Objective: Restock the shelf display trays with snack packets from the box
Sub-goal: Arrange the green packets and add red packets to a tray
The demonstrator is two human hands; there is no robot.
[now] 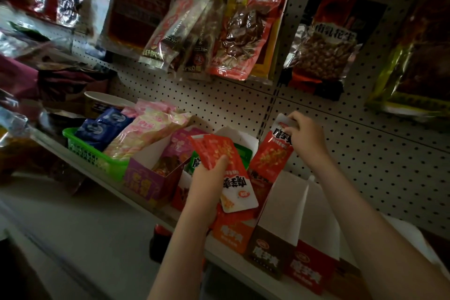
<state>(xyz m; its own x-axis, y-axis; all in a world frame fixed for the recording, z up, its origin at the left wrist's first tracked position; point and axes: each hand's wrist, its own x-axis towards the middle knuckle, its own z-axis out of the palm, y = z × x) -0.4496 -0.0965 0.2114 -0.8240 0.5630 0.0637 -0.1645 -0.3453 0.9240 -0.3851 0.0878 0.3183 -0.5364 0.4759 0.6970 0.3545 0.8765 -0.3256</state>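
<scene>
L hand (207, 178) grips red packets (226, 168); R hand (305, 135) pinches upright packet (272, 153) top.

display trays (289, 234) crowd the shelf edge; hanging bags (246, 29) overhang, leaving open pegboard (365, 153) between

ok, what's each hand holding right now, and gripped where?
Left hand holds a small stack of red snack packets, thumb across their middle. Right hand pinches the white top edge of one upright red packet standing in the orange display tray.
</scene>
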